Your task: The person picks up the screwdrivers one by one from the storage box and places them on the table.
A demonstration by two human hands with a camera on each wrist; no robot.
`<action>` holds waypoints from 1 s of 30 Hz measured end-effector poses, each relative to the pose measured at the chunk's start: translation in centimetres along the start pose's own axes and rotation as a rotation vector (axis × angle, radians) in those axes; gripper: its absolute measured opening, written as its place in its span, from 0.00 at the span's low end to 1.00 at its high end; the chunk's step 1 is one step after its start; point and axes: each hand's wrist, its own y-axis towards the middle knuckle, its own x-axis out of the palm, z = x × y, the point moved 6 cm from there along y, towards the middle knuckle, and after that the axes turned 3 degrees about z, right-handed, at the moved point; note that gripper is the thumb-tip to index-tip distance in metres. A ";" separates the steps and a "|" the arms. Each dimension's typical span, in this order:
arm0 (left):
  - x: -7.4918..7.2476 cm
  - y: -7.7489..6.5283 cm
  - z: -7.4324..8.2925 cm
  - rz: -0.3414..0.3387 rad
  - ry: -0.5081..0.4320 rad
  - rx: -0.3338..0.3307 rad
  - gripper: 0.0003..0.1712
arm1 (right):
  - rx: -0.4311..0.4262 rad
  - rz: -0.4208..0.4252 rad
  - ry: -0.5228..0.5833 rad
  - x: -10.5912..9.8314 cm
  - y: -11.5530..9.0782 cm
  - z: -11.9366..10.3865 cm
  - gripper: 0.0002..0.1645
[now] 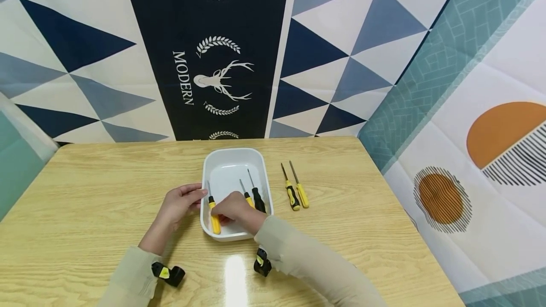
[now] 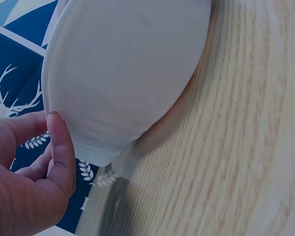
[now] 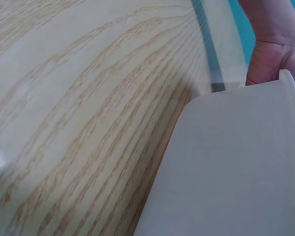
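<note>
A white tray (image 1: 232, 237) sits on the table, with several screwdrivers inside. My left hand (image 1: 181, 203) pinches its left rim; in the left wrist view the thumb and fingers (image 2: 61, 142) meet at that edge. Inside the tray my right hand (image 1: 236, 208) reaches down and holds the handle of a yellow screwdriver (image 1: 215, 221) by the left wall, its fingertips partly hidden. Along the right side lie a black-handled screwdriver (image 1: 258, 199) and a screwdriver with a yellow and black handle (image 1: 248, 198), partly covered by that hand. The right wrist view shows the tray's outer wall (image 3: 226, 162).
Right of the tray, a black-and-yellow screwdriver (image 1: 292, 195) and a yellow screwdriver (image 1: 302, 194) lie side by side on the wooden table (image 1: 362, 231). A patterned cloth (image 1: 222, 79) hangs behind the table's far edge, and another (image 1: 482, 165) hangs at the right.
</note>
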 end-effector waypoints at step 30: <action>0.2 -0.1 0.1 -0.004 -0.009 -0.008 0.30 | 0.002 -0.165 0.281 -2.1 0.2 0.2 0.16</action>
